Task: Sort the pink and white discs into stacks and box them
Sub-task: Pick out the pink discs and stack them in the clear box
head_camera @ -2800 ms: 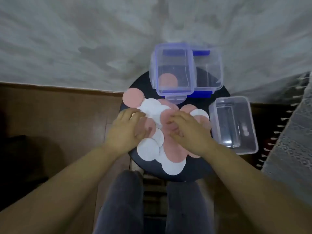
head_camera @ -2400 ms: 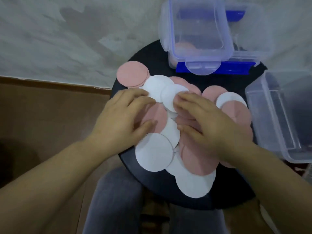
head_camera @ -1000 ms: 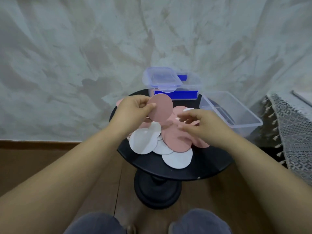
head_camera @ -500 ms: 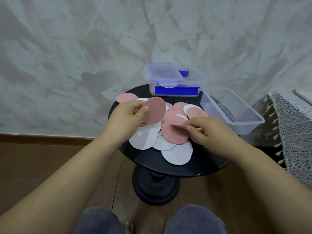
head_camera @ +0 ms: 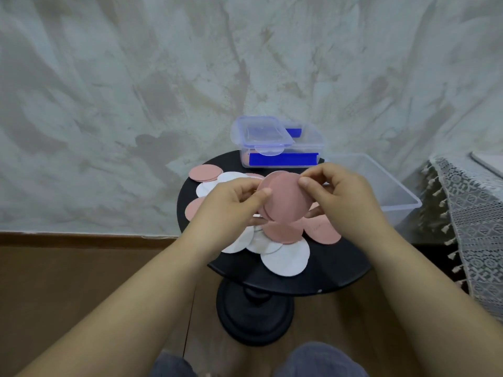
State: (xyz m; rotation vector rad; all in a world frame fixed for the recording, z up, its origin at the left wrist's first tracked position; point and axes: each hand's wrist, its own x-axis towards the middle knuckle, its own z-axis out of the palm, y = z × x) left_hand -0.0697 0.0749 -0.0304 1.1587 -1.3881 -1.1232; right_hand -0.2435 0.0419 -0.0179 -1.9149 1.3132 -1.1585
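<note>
At frame centre, fingers (head_camera: 260,193) of left hand (head_camera: 231,206) & right hand (head_camera: 344,198) pinch a few pink discs (head_camera: 287,201) btwn them, faces toward camera, above the counter (head_camera: 313,280). Beneath: loose discs (head_camera: 285,259), pink & white, overlapping. Upper centre: blue-clipped box (head_camera: 283,158). Right of the hands: open clear box (head_camera: 386,190).

The two raised discs (head_camera: 288,198) are dusty pink, and more pink ones lie among plain white discs (head_camera: 284,258) on the glossy black worktop (head_camera: 326,273). The lidded box (head_camera: 283,159) is clear with a violet tint and bright blue clips; the tub (head_camera: 392,191) is colourless. The wall (head_camera: 136,91) is pale grey-green, streaked beige like marble. The floor (head_camera: 68,281) is brown wood, the lace cloth (head_camera: 473,213) white with an openwork pattern, the trousers (head_camera: 321,360) grey-blue.
</note>
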